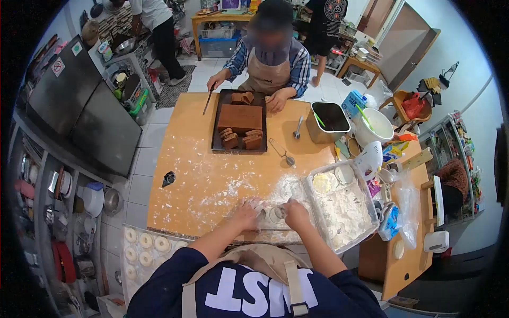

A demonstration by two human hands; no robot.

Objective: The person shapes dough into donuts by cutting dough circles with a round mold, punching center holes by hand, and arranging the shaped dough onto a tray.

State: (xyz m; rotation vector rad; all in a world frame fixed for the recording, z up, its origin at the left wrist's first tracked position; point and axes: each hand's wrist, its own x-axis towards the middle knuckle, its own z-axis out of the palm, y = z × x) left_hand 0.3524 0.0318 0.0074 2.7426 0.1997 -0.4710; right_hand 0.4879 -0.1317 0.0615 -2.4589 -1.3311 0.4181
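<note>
My left hand (pixel 247 213) rests on the floured near edge of the table, beside a flattened piece of dough (pixel 265 218); its fingers look partly spread, but what lies under them is hard to make out. My right hand (pixel 295 213) is closed at the rim of a small round cutter (pixel 277 214) standing on the dough. To the right is a clear tub of flour (pixel 344 212) with a pale round dough piece (pixel 322 183) in it. Ring-shaped dough pieces (pixel 162 244) lie on a tray at the lower left.
Across the wooden table (pixel 185 138), a co-worker (pixel 270 58) holds a knife (pixel 208 100) beside a tray of brown cake (pixel 240 117). A metal container (pixel 328 123), white bowl (pixel 374 127), mixer (pixel 368 159) and small strainer (pixel 289 160) are on the right. Two more people stand behind.
</note>
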